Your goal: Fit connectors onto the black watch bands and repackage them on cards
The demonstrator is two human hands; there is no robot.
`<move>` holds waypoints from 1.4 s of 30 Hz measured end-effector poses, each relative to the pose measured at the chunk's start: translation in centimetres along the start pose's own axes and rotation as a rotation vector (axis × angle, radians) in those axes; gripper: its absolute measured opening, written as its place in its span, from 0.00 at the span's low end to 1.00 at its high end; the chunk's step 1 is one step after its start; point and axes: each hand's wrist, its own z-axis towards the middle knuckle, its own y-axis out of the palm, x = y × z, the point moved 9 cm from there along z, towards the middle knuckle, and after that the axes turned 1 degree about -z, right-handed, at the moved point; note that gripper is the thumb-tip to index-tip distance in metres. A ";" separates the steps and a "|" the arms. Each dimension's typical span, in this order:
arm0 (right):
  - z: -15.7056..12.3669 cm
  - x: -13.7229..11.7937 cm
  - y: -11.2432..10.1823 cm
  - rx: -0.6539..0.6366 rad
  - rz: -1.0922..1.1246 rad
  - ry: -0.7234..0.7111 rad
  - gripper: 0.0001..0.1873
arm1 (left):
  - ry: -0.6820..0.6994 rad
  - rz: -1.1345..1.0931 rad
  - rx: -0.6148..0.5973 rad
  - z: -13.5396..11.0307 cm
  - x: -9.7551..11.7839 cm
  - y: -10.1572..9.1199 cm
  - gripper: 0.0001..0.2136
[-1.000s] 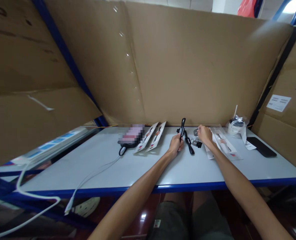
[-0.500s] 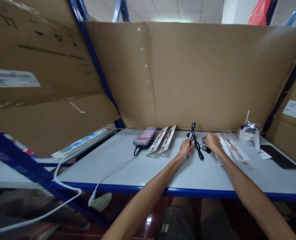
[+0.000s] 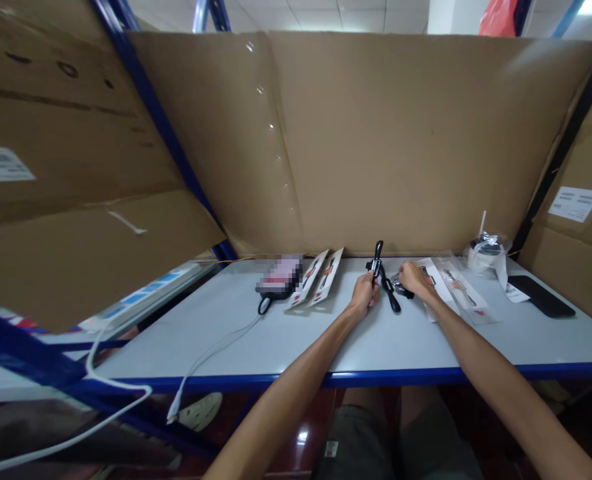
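Observation:
My left hand (image 3: 363, 295) is closed round a black watch strap (image 3: 377, 256) that stands upright above the grey table (image 3: 286, 333). A second black strap (image 3: 391, 295) lies flat just to its right. My right hand (image 3: 415, 278) rests closed over small dark parts (image 3: 397, 287) beside that strap; what its fingers grip is too small to name. Two packaged straps on white cards (image 3: 456, 287) lie right of my right hand.
Two more white carded packs (image 3: 317, 278) and a dark pouch with a white cable (image 3: 276, 283) lie to the left. A bagged item (image 3: 485, 252) and a black phone (image 3: 541, 295) sit at the right. Cardboard walls (image 3: 376, 140) enclose the table.
My right hand has shifted a little left, closer to the flat strap. The left hand keeps the strap upright. The camera view has swung about.

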 end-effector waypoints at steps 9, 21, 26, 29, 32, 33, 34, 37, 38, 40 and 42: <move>-0.4 0.7 -0.4 0.067 0.276 0.037 0.09 | 0.001 0.033 0.009 -0.1 -0.2 0.0 0.16; -0.3 -1.0 -3.3 0.206 0.728 -0.004 0.19 | 0.063 0.115 -0.084 0.0 0.1 0.8 0.19; -3.3 -4.2 -7.7 0.441 0.325 -0.470 0.17 | 0.039 0.209 -0.168 -0.1 0.1 1.2 0.20; -4.0 -6.0 -6.9 0.321 0.184 -0.626 0.11 | -0.003 0.264 -0.246 -0.5 0.1 1.6 0.20; -3.8 -6.6 -5.5 0.182 0.181 -0.672 0.06 | -0.041 0.315 -0.312 -0.9 0.1 1.8 0.20; -3.6 -6.7 -5.1 0.141 0.196 -0.666 0.04 | -0.050 0.331 -0.330 -1.1 0.1 1.8 0.20; -3.3 -6.6 -4.8 0.109 0.216 -0.651 0.02 | -0.058 0.346 -0.345 -1.2 0.1 1.9 0.20; -2.6 -6.0 -4.8 0.087 0.314 -0.579 0.04 | -0.072 0.376 -0.379 -1.6 0.1 2.0 0.21; -2.4 -5.7 -5.0 0.103 0.346 -0.553 0.05 | -0.074 0.383 -0.386 -1.7 0.2 2.0 0.21; -2.1 -5.1 -5.7 0.158 0.391 -0.496 0.05 | -0.074 0.390 -0.390 -1.8 0.3 2.1 0.21; -1.9 -4.3 -6.6 0.232 0.407 -0.432 0.07 | -0.066 0.389 -0.381 -1.7 0.4 2.1 0.21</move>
